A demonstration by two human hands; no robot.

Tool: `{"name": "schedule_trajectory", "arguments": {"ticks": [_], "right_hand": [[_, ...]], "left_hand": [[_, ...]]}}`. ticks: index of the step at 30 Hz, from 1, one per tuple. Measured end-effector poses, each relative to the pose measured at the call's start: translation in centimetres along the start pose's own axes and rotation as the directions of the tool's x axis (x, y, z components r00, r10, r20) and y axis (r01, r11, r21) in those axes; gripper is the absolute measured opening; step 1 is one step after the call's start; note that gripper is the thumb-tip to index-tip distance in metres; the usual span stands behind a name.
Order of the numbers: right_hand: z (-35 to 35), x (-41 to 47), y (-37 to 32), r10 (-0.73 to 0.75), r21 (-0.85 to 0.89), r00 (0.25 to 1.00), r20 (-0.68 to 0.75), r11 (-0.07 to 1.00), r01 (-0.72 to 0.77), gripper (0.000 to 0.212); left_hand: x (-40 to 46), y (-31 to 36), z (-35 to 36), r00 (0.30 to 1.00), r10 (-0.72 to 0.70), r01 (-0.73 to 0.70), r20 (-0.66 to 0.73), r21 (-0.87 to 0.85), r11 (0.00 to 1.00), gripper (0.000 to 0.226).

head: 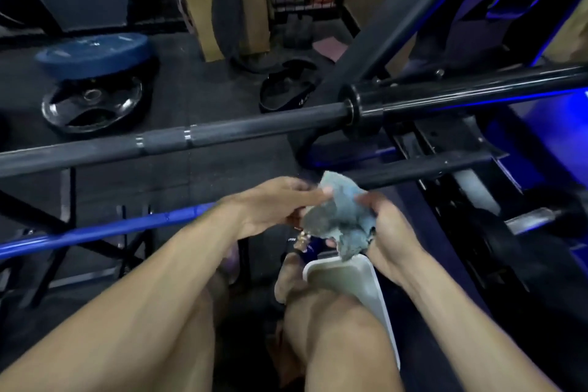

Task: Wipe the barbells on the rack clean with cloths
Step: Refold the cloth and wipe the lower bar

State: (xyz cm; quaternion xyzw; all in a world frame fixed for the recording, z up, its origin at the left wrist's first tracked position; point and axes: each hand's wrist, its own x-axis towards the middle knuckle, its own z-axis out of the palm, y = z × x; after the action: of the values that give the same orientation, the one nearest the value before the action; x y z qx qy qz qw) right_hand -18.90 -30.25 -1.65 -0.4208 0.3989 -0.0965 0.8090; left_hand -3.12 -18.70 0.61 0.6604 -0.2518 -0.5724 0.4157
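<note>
A black barbell (222,134) lies across the rack from the left edge to the upper right, its thick sleeve (461,95) on the right. Below it, both hands hold a crumpled grey-blue cloth (339,218) between them. My left hand (276,200) pinches the cloth's upper left corner. My right hand (388,232) grips its right side with curled fingers. The cloth hangs well below the bar and does not touch it. A blue bar (111,229) runs low on the left behind my left forearm.
A white tray-like object (350,280) rests by my right knee. A blue weight plate (92,54) and black plate (92,105) are stacked on the floor at left. A lifting belt (286,92), cardboard boxes (203,6) and the rack's blue-lit frame (509,137) stand beyond.
</note>
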Motion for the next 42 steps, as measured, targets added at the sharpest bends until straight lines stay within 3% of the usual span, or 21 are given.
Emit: {"name": "schedule_trajectory", "arguments": {"ticks": [4,6,9,13,17,21,24,27,30,33,36,39,42], "right_hand": [[0.7,1.3,-0.1,-0.027,-0.108,0.999,-0.038,0.994,0.023,0.039],[0.5,1.5,-0.3,-0.016,-0.118,0.997,0.077,0.993,0.025,0.038],[0.4,1.5,-0.3,0.053,-0.148,0.971,0.233,0.989,-0.019,0.030],[0.2,2.1,0.2,-0.027,-0.099,0.977,0.210,0.994,0.048,0.036],[-0.4,2.3,1.2,-0.126,-0.005,0.967,0.220,0.991,0.130,0.035],[-0.6,2.8,1.3,0.009,0.140,0.967,0.254,0.989,-0.046,0.037],[-0.5,2.9,1.8,0.143,-0.123,0.959,0.243,0.986,-0.116,0.061],[0.0,2.8,1.8,0.114,-0.154,0.974,0.195,0.984,-0.085,0.045],[0.1,3.6,0.4,-0.018,-0.104,0.999,0.039,0.994,0.022,0.037],[-0.2,5.0,-1.3,-0.188,-0.100,0.975,-0.116,0.979,0.176,0.030],[-0.2,6.3,-2.2,-0.372,-0.304,0.917,-0.144,0.899,0.316,0.017],[-0.2,7.4,-2.7,-0.522,-0.555,0.852,-0.047,0.723,0.412,0.016],[0.0,8.3,-3.4,-0.577,-0.779,0.816,0.031,0.498,0.381,0.015]], "left_hand": [[1.3,-1.8,-1.3,0.991,0.048,-0.031,-0.126,0.133,0.991,0.026],[1.6,-2.2,-2.1,0.986,0.071,-0.041,-0.152,0.194,0.980,0.028],[2.1,-2.6,-3.1,0.987,0.129,-0.103,-0.091,0.244,0.964,0.025],[2.0,-2.7,-3.6,0.989,0.147,-0.147,-0.004,0.053,0.988,0.014],[1.4,-2.7,-4.6,0.964,0.222,-0.215,0.147,-0.063,0.975,0.030],[1.4,-3.3,-4.7,0.973,0.164,-0.178,0.163,0.075,0.981,0.039],[1.5,-3.6,-4.7,0.976,0.136,-0.156,0.172,0.109,0.982,0.041],[1.4,-3.4,-4.9,0.980,0.125,-0.148,0.153,0.156,0.977,0.042],[1.6,-3.2,-5.6,0.990,0.129,-0.139,0.058,0.233,0.962,0.037],[2.8,-3.7,-7.0,0.941,0.201,-0.038,-0.273,0.503,0.864,0.026],[3.8,-4.7,-7.1,0.892,0.179,0.093,-0.414,0.557,0.825,0.008],[4.7,-5.2,-6.3,0.926,0.105,0.104,-0.362,0.514,0.852,0.031],[5.4,-5.1,-5.5,0.946,0.044,0.130,-0.320,0.503,0.855,0.052]]}}
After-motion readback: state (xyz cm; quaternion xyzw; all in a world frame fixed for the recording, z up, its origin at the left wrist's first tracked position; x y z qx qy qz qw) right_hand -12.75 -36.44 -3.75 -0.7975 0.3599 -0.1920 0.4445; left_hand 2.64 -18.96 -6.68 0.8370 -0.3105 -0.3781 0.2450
